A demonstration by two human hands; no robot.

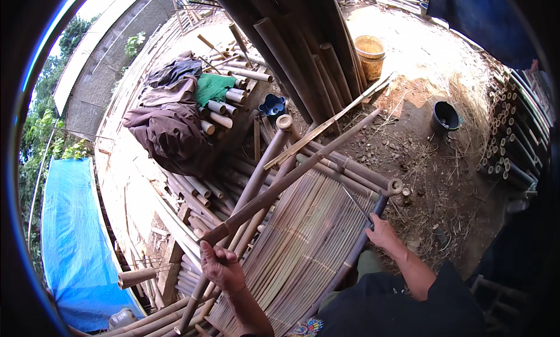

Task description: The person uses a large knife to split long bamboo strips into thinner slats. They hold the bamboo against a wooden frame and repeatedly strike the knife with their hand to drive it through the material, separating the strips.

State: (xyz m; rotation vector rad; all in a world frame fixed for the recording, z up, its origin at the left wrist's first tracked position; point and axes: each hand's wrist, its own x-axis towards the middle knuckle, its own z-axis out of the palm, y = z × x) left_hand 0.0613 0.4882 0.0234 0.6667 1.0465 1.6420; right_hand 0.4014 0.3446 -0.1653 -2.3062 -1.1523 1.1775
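My left hand (224, 270) is closed round the near end of a brown bamboo pole (291, 172), which slants up to the right across a bamboo frame. In my right hand (383, 233) is a knife with a thin, straight blade (356, 203) pointing up and left; its handle is mostly hidden by my fingers. Beneath both hands lies a slatted bamboo panel (303, 232) set between thicker bamboo rails (354, 251). A pale split bamboo strip (326, 122) rests across the frame's far end, close to the pole.
Stacked bamboo poles (189, 188) and a heap of dark cloths (169, 127) lie to the left. Thick bamboo (297, 51) leans ahead. A yellowish bucket (370, 52) and a black bucket (445, 116) stand on littered ground. Cut bamboo (513, 127) is piled at right, a blue tarp (73, 232) at left.
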